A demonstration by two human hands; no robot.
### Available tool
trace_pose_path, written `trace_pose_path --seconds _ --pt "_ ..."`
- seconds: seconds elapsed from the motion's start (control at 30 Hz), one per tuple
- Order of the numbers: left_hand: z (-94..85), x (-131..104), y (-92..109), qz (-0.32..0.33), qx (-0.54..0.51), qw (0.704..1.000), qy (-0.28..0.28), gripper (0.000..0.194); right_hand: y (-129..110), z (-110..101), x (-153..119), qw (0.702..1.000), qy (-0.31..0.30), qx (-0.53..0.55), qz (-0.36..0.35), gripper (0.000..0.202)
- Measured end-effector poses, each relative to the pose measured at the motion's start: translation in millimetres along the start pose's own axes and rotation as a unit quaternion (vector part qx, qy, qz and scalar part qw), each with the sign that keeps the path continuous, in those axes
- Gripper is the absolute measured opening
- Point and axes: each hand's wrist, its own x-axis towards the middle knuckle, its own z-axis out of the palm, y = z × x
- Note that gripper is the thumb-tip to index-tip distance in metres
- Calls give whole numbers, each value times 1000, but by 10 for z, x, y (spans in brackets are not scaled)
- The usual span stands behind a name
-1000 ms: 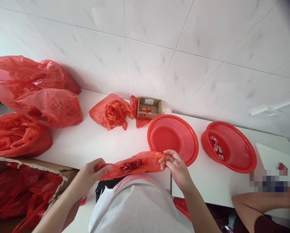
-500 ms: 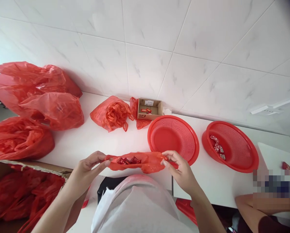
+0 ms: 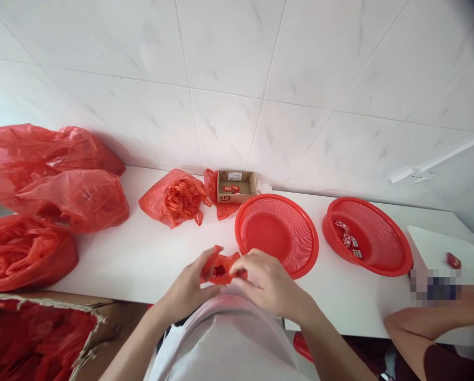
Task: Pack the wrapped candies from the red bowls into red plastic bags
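Observation:
A small red plastic bag [image 3: 224,261] is bunched up between my hands near the table's front edge, with dark red items partly visible in its opening. My left hand [image 3: 193,283] grips its left side, thumb below and fingers above. On the right side, my right hand [image 3: 263,278] pinches the bag with its fingers closed. Just beyond my right hand stands a red mesh basket [image 3: 276,233] with nothing in it. Farther right, a second red basket [image 3: 380,238] holds several red and white packets [image 3: 347,241].
Red plastic bags [image 3: 74,196] pile up at the left, above a cardboard box [image 3: 98,317] of red bags. A stuffed red bag [image 3: 177,198] and small carton [image 3: 237,197] stand by the wall. A person's arm [image 3: 431,320] rests at the right.
My hands have come closer together, and the bag that was stretched wide between them is now gathered up. The camera view has shifted slightly.

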Motion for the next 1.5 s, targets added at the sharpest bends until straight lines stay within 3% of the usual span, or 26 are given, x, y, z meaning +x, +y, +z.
trace_pose_path --seconds 0.07,0.13,0.27,0.4,0.57,0.67,0.8,0.9,1.0,1.1,1.17,1.33,1.5 --pt "143 69 53 22 -2 998 -62 43 -89 82 69 998 -28 13 -55 12" --pt "230 103 74 20 -24 996 -81 10 -111 144 113 995 -23 27 -92 16" --pt "229 93 79 -59 -125 990 -34 30 75 198 126 997 32 43 -54 30" --pt "178 69 81 -61 -189 979 -50 37 286 243 59 997 31 71 27 22" --pt "129 96 110 -88 -190 977 -39 39 189 174 -49 991 31 126 25 16" --pt "46 109 171 -58 -132 988 -58 38 145 137 -14 987 2 158 -9 14" --pt "-25 97 198 15 -35 996 -85 21 260 299 153 980 -3 196 36 29" --pt "-1 79 114 40 36 998 -43 23 382 500 247 976 -3 207 74 37" --pt "55 70 -5 66 106 990 64 26 448 623 257 964 -4 248 98 39" --pt "109 78 -75 100 135 976 141 26 436 623 218 943 -51 308 116 38" --pt "131 86 -89 105 136 975 140 27 404 578 189 937 -65 323 120 36" --pt "59 7 -142 43 122 985 111 33 461 360 140 962 42 238 127 36" --pt "-194 -311 -316 -23 133 981 142 36 918 0 128 948 164 211 170 36"
